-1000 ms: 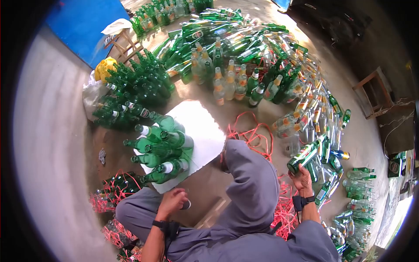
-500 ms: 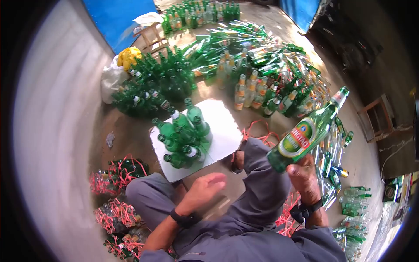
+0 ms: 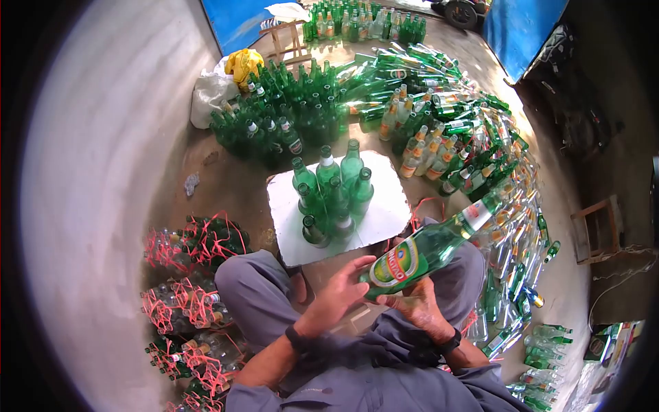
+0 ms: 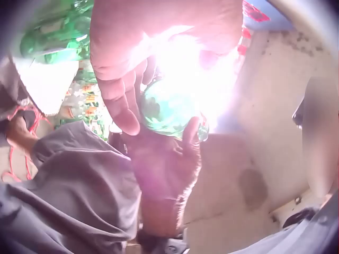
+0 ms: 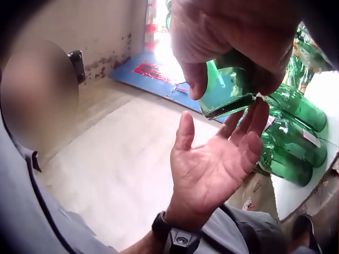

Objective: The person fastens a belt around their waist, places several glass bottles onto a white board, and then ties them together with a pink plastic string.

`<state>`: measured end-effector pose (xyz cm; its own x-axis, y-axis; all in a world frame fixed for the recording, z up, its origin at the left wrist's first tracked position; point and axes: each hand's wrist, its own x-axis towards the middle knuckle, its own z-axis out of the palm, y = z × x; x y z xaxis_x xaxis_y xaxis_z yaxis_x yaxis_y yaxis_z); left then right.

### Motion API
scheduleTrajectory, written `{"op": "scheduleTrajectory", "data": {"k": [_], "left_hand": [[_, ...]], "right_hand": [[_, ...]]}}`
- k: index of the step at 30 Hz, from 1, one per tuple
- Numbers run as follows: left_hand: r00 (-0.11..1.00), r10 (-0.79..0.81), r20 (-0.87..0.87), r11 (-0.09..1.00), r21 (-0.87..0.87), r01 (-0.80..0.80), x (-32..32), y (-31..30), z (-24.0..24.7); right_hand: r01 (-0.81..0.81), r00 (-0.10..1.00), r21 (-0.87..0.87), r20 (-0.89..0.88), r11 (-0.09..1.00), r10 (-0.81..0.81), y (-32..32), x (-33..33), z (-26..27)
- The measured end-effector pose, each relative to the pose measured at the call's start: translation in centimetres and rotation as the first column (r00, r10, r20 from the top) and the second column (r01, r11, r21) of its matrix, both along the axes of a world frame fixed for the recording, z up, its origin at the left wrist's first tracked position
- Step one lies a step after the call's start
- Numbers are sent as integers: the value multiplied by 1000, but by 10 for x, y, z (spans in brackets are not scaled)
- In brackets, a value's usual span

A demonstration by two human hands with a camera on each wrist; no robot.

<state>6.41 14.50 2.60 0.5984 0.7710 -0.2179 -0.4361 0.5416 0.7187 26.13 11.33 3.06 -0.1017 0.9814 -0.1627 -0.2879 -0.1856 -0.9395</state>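
A green glass beer bottle (image 3: 429,250) with a red, yellow and green label slants over the lap, neck up and to the right. My right hand (image 3: 422,310) grips it around its lower end. My left hand (image 3: 340,292) has its fingers extended at the label side of the base. From the right wrist view, that left palm (image 5: 214,172) faces up, fingertips close by the bottle's bottom edge (image 5: 233,106). In front of the knees, a group of green bottles (image 3: 334,199) stands upright on a white board (image 3: 292,240).
Many upright green bottles (image 3: 302,117) stand beyond the board. A heap of lying bottles (image 3: 473,103) curves round to the right. Bundles tied with pink strips (image 3: 199,302) lie at the left. A wooden frame (image 3: 596,226) leans near the right wall; blue doors (image 3: 515,34) are at the back.
My right hand has brought the bottle from the right side to in front of the body. My left hand has moved right to the bottle's base. The head view has turned right.
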Motion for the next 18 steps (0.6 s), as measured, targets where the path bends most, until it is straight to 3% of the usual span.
{"op": "scheduleTrajectory", "data": {"k": [2,7,8,11,14,15,18], "left_hand": [[977,-7,-213,996,81,25,-1,-1,0],[997,27,-66,994,112,-19,-7,-5,-15],[999,32,13,996,80,-33,-8,-5,-15],[997,59,-45,986,161,-51,-12,-5,-16],[999,24,-42,1000,21,-23,-18,-5,-25],[999,24,-42,1000,18,-23,-18,-4,-27],[998,19,-60,999,48,-16,-19,-3,-32]], "right_hand": [[-12,996,30,91,999,9,-2,-8,-4],[-39,967,128,256,991,5,-6,-13,-14],[-57,979,122,202,991,31,-6,-12,-11],[-13,999,11,43,1000,13,-3,-5,4],[13,1000,125,-14,992,-12,0,8,6],[41,997,183,-74,982,-28,4,9,9],[96,995,175,-25,980,-93,14,19,33]]}}
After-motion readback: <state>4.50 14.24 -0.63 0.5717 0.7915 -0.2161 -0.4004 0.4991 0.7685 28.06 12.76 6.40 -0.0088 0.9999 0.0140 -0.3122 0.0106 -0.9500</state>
